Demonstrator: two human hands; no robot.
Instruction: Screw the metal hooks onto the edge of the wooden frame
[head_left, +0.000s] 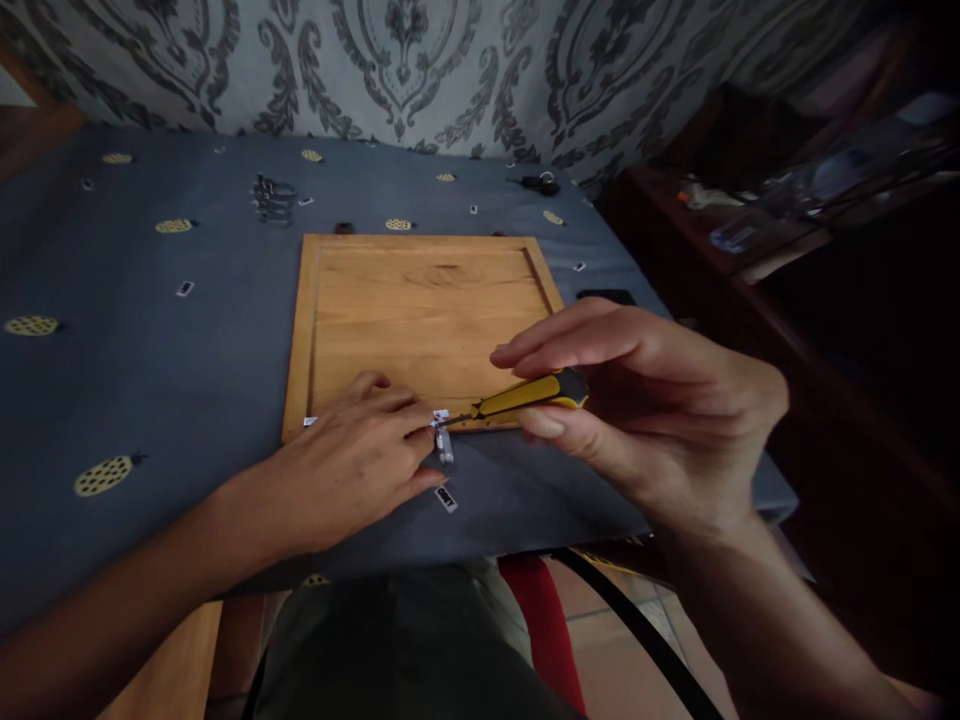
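Observation:
A square wooden panel (420, 300) with a raised frame lies on a table under a grey-blue cloth. My right hand (645, 400) is closed round a yellow and black screwdriver (529, 393), whose tip points left at a small metal bracket (443, 432) on the panel's near edge. My left hand (360, 460) pinches that bracket with its fingertips and steadies it against the wood. The screw itself is too small to make out.
The cloth (150, 330) bears yellow pineapple prints and small white tags. Metal parts (274, 200) lie at the back left and a dark tool (538, 183) at the back right. A dark phone (606, 296) lies right of the panel. A cluttered dark sideboard (750, 230) stands right.

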